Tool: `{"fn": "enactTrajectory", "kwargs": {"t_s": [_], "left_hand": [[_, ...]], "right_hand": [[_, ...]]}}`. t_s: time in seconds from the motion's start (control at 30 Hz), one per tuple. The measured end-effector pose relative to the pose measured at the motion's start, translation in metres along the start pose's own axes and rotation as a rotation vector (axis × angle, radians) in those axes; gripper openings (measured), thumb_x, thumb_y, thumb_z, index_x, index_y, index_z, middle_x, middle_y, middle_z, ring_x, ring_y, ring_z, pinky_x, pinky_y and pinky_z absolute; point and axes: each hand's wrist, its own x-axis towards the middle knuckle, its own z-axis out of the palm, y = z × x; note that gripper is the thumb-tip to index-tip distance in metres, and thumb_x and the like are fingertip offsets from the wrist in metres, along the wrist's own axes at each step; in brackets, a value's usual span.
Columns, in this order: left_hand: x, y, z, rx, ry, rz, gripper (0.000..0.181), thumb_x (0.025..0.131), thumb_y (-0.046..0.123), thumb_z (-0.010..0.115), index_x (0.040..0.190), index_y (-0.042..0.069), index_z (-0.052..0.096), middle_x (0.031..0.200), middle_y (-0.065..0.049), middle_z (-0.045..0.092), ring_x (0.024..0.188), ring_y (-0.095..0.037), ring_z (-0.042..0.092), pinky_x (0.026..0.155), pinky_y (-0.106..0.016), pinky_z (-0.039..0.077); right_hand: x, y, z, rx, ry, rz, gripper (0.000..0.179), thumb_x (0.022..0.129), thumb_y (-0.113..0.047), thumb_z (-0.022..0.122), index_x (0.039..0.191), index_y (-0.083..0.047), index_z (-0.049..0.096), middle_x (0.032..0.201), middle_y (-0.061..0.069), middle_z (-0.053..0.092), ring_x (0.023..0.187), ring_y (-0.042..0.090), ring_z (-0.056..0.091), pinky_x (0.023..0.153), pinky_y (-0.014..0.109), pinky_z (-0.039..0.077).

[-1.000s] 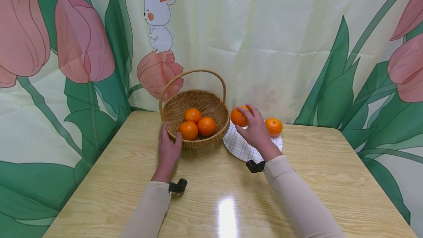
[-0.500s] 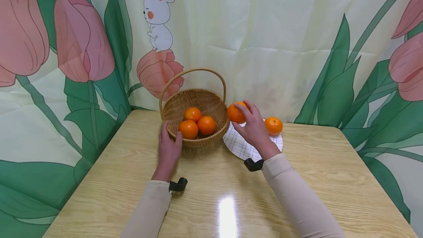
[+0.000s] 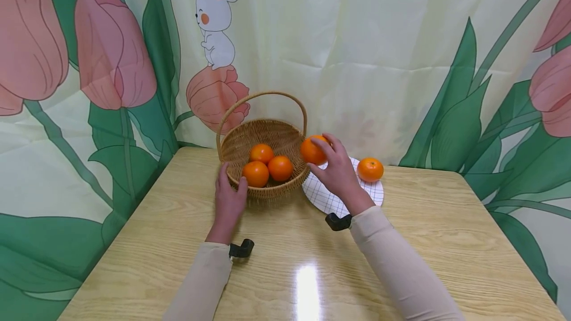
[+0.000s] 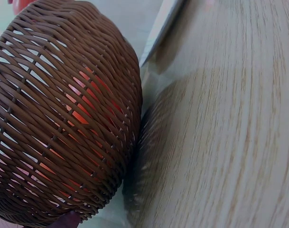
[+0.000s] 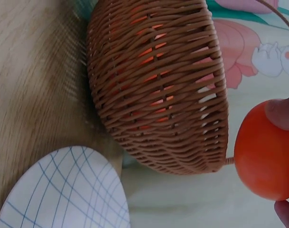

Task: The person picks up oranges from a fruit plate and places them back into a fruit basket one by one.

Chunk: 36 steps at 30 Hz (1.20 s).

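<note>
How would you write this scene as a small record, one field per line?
Right grip: holds one orange fruit near the right rim of the basket
Left grip: holds the basket's near left rim
Inside basket: three orange fruits
Gridded plate: one orange fruit at its far right
Surface: wooden table
Backdrop: curtain with tulips and a rabbit

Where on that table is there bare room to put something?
Bare table lies between the forearms, in front of the basket and checked plate, left of the left hand, and right of the plate. The back middle is crowded: three oranges in the basket, a fourth orange in the right hand, a fifth orange at the plate's edge.
</note>
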Motion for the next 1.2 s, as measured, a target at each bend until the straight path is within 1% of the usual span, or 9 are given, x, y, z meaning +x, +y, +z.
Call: {"fn": "enactTrajectory", "kwargs": {"t_s": [0.3, 0.5, 0.73, 0.97, 1.2], "left_hand": [[0.000, 0.002, 0.000, 0.007, -0.005, 0.008, 0.068, 0.095, 0.039, 0.051, 0.153, 0.022, 0.020, 0.157, -0.016, 0.025, 0.141, -0.039, 0.030, 0.112, -0.059, 0.028], [0.001, 0.001, 0.000, 0.012, -0.010, 0.012, 0.068, 0.095, 0.039, 0.050, 0.153, 0.021, 0.020, 0.157, -0.016, 0.024, 0.141, -0.038, 0.030, 0.112, -0.058, 0.028], [0.001, 0.002, 0.000, 0.020, -0.005, 0.008, 0.067, 0.095, 0.040, 0.050, 0.153, 0.022, 0.020, 0.156, -0.016, 0.025, 0.140, -0.039, 0.031, 0.112, -0.058, 0.029], [0.001, 0.002, 0.000, 0.014, -0.003, 0.007, 0.067, 0.096, 0.037, 0.051, 0.153, 0.022, 0.020, 0.157, -0.016, 0.025, 0.141, -0.039, 0.030, 0.112, -0.058, 0.028], [0.001, 0.001, 0.000, 0.004, 0.000, 0.008, 0.067, 0.095, 0.038, 0.052, 0.153, 0.021, 0.021, 0.156, -0.016, 0.026, 0.141, -0.038, 0.031, 0.113, -0.057, 0.028]], "right_hand": [[0.004, -0.007, 0.008, 0.009, 0.018, -0.035, 0.060, 0.079, -0.022, 0.081, 0.132, -0.019, 0.053, 0.141, 0.018, 0.043, 0.123, 0.039, 0.051, 0.095, 0.052, 0.050], [0.004, -0.013, 0.013, 0.028, 0.004, -0.042, 0.061, 0.079, -0.025, 0.080, 0.134, -0.020, 0.052, 0.141, 0.016, 0.044, 0.122, 0.037, 0.052, 0.093, 0.051, 0.051], [0.004, -0.018, 0.017, 0.057, -0.006, -0.057, 0.061, 0.080, -0.026, 0.079, 0.134, -0.019, 0.052, 0.140, 0.017, 0.044, 0.120, 0.037, 0.054, 0.091, 0.049, 0.052], [0.004, -0.020, 0.023, 0.067, -0.024, -0.045, 0.061, 0.080, -0.030, 0.079, 0.134, -0.021, 0.052, 0.141, 0.016, 0.043, 0.118, 0.037, 0.056, 0.090, 0.048, 0.053], [0.003, -0.021, 0.030, 0.076, -0.050, -0.053, 0.061, 0.081, -0.030, 0.079, 0.134, -0.020, 0.052, 0.142, 0.016, 0.043, 0.118, 0.037, 0.056, 0.089, 0.048, 0.053]]}}
